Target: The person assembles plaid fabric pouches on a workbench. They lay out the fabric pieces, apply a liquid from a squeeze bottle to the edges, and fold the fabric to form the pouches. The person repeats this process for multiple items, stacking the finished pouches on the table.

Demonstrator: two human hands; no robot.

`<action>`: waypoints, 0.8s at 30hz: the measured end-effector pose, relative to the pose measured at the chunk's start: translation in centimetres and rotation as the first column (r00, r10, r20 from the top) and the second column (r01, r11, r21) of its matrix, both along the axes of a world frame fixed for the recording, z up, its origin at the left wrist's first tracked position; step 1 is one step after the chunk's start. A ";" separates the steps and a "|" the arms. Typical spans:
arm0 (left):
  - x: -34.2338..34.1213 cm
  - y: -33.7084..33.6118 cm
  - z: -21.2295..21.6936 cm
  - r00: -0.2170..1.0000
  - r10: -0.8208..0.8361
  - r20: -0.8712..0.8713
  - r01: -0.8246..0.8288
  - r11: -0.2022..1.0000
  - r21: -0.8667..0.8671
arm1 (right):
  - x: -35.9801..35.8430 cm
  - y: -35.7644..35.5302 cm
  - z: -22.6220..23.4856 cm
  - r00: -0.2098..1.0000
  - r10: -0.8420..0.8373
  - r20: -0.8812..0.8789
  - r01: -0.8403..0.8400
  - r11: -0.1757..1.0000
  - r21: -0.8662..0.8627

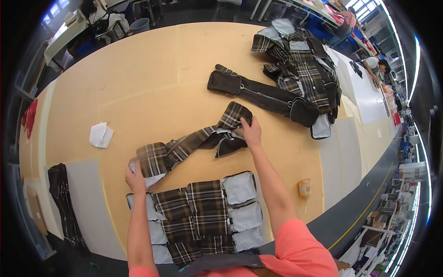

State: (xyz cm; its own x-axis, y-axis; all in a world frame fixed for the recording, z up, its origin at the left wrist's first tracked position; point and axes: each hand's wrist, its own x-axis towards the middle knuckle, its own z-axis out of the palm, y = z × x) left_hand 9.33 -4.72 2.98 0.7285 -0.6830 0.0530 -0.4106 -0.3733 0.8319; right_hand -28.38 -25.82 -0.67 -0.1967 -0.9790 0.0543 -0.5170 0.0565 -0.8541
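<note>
Plaid fabric strip [191, 144] spans both hands, above the bench [161, 78]. Left hand's [135, 179] grip: grasping its pale-backed end. Right hand's [252, 133] grip: closed on the other end. Plaid fabric row [207, 197] nearer the body; black zippered piece [265, 95] beyond, to the right.

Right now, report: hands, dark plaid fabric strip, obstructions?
Left hand touching one end, right hand gripping the other: dark plaid fabric strip. Nothing visibly blocking; pale-ended plaid pieces lie nearer the body.

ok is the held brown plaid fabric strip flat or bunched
Bunched: the brown plaid fabric strip is creased and gathered between left hand and right hand.
</note>
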 end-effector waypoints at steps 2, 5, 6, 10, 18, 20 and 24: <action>-3.0 -1.9 4.6 0.993 -0.112 -0.021 0.108 0.983 -0.151 | -3.6 0.8 0.4 0.972 -0.094 0.214 0.107 0.993 -0.046; -5.5 -4.3 9.3 0.964 -0.206 -0.168 0.152 0.946 -0.286 | -6.0 2.3 7.7 0.831 -0.143 0.537 0.216 0.973 -0.075; -6.1 -5.0 10.2 0.939 -0.245 -0.242 0.159 0.933 -0.324 | -7.5 2.5 9.5 0.794 -0.154 0.588 0.281 0.951 -0.131; -7.4 -6.3 10.9 0.849 -0.344 -0.401 0.181 0.903 -0.390 | -11.1 4.7 14.9 0.765 -0.169 0.621 0.386 0.893 -0.233; 2.8 -0.7 2.8 0.880 -0.210 -0.426 0.202 0.977 -0.066 | -7.2 12.2 5.3 0.769 -0.256 0.586 0.129 0.960 0.250; 6.1 1.5 -0.6 0.934 -0.211 -0.289 0.227 0.974 0.022 | -5.2 13.8 3.1 0.848 -0.205 0.489 0.006 0.926 0.378; 7.6 4.2 -1.8 0.959 -0.202 0.197 0.124 0.930 0.347 | -4.8 14.4 1.5 0.885 -0.175 0.431 -0.007 0.921 0.389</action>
State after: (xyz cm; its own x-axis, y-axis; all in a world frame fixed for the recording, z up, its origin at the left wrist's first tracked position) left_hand 16.89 -0.56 1.17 0.6005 -0.7984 -0.0451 -0.6508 -0.5207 0.5526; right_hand -33.19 -11.43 0.79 -0.1923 -0.8865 -0.4209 -0.0613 0.4389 -0.8964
